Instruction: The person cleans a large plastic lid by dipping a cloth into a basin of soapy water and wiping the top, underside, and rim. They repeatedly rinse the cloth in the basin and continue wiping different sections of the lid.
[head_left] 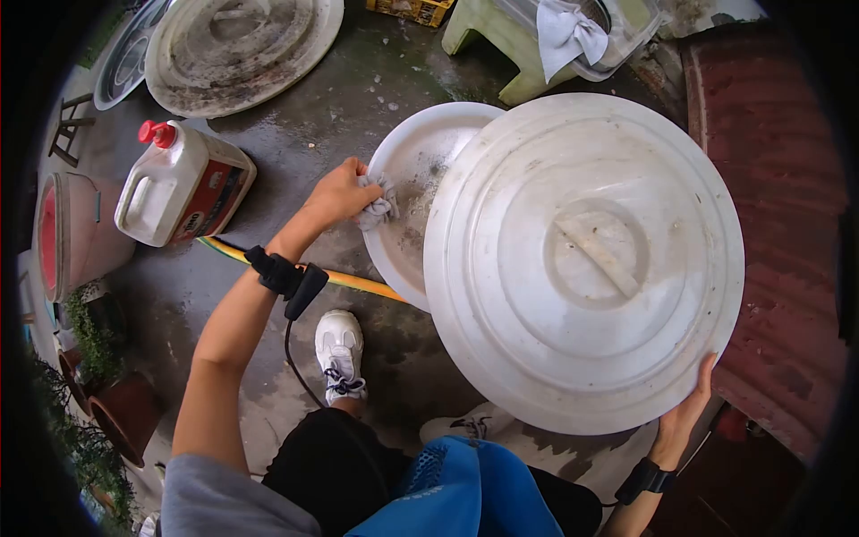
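Observation:
A large round white lid (519, 242) with a raised centre handle is held tilted over a white basin (394, 242), hiding the basin's right part. My right hand (689, 403) grips the lid's lower right edge, its fingers partly hidden by the lid. At the basin's left rim, my left hand (343, 190) is closed on a wet grey cloth (379, 208). Dirty water with some foam shows inside the basin.
A white jug with a red pump (148, 197) and a pink bucket (89, 233) stand left. A yellow hose (358, 283) crosses the wet floor. Behind lie a dirty lid (242, 54) and a green stool (488, 36). Red corrugated sheet (761, 179) borders the right.

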Demonstrator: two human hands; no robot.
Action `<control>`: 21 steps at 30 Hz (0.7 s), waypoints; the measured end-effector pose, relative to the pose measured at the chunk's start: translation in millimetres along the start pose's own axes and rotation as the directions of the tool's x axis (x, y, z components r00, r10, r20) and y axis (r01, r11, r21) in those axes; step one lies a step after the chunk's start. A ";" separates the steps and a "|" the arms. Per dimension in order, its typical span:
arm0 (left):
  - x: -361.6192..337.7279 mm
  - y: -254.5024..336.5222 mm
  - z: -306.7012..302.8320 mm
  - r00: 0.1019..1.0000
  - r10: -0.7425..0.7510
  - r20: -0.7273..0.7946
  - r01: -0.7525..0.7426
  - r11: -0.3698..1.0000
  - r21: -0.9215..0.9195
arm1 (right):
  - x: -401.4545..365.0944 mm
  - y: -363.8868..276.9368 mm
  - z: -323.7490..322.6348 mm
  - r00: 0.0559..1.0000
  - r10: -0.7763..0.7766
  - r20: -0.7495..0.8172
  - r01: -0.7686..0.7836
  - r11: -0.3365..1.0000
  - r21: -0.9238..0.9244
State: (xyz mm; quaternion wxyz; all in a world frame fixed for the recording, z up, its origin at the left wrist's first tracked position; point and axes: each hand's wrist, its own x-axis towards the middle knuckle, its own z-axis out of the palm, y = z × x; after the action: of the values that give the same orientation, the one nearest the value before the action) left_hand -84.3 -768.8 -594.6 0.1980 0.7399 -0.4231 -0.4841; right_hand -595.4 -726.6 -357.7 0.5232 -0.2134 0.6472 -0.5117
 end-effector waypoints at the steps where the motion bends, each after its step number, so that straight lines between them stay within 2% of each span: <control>1: -2.8 -5.0 -1.7 0.999 0.030 -0.013 -0.030 0.999 0.018 | 7.2 4.6 -6.6 0.999 0.030 0.041 -0.030 1.000 0.003; 6: -16.3 6.6 -5.0 1.000 0.016 0.016 -0.017 1.000 0.023 | 30.9 14.5 -18.8 0.991 0.111 0.073 -0.111 0.994 -0.003; 7: -21.3 7.5 -0.7 0.978 0.176 -0.117 -0.149 0.967 0.204 | 35.2 18.1 -21.9 0.987 0.122 0.106 -0.123 0.992 0.001; 8: -26.1 10.7 2.9 0.912 0.349 -0.214 -0.247 0.885 0.394 | 39.0 22.0 -25.8 0.981 0.133 0.140 -0.135 0.991 0.005; 13: -28.1 42.5 34.8 0.902 0.352 -0.251 -0.226 0.879 0.420 | 53.4 40.7 -48.6 0.978 0.156 0.142 -0.160 0.987 0.020; 15: -27.8 57.0 37.2 0.833 0.466 -0.299 -0.362 0.867 0.343 | 58.6 41.7 -52.2 0.980 0.139 0.144 -0.143 0.989 0.020; 19: -2.9 62.9 54.8 0.840 0.503 -0.203 -0.406 0.831 0.380 | 60.6 43.0 -59.8 0.979 0.153 0.137 -0.158 0.987 0.023; 20: 8.5 65.8 55.9 0.974 0.226 -0.019 -0.224 0.971 0.089 | 60.3 43.3 -60.9 0.976 0.150 0.156 -0.156 0.987 0.027; 21: 16.6 67.7 58.4 0.970 -0.020 0.243 0.058 0.987 -0.151 | 60.4 42.8 -63.3 0.977 0.147 0.154 -0.153 0.988 0.028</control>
State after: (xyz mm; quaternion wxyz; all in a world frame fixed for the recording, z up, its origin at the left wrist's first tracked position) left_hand -162.5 -813.7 -582.5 0.1932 0.6659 -0.3899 -0.6060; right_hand -662.9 -731.3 -427.8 0.6120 -0.1920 0.6096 -0.4658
